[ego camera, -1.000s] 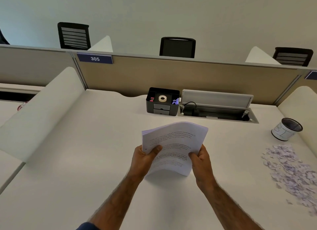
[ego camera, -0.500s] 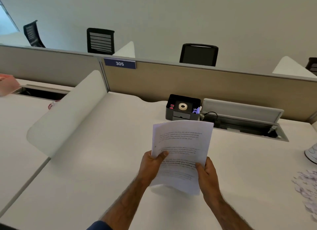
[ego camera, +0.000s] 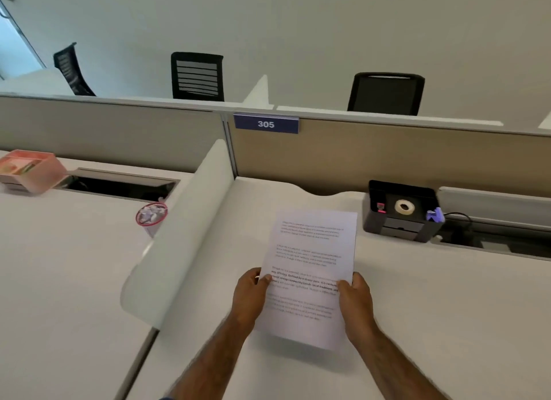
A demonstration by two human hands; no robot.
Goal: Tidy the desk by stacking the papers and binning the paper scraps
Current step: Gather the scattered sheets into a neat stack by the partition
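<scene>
Two hands hold the papers [ego camera: 310, 268]: left hand [ego camera: 249, 295] and right hand [ego camera: 356, 301] each pinch a side edge, thumb on top, lifted near the organizer [ego camera: 401, 210], to its left, likely to square the stack.

1. Centre of the frame: papers [ego camera: 310, 274] over the desk [ego camera: 447, 310], gripped by the left hand [ego camera: 249, 295] at their left edge and the right hand [ego camera: 356, 302] at their right edge.
2. Right of centre, behind the papers: organizer [ego camera: 399, 220] on the desk before the partition [ego camera: 387, 161], tape roll [ego camera: 404, 206] in it.
3. Left of the papers: divider [ego camera: 185, 235], cup [ego camera: 151, 214] just beyond it on the neighbouring desk [ego camera: 59, 265].
4. Far left edge: box [ego camera: 29, 170] on that same desk.
</scene>
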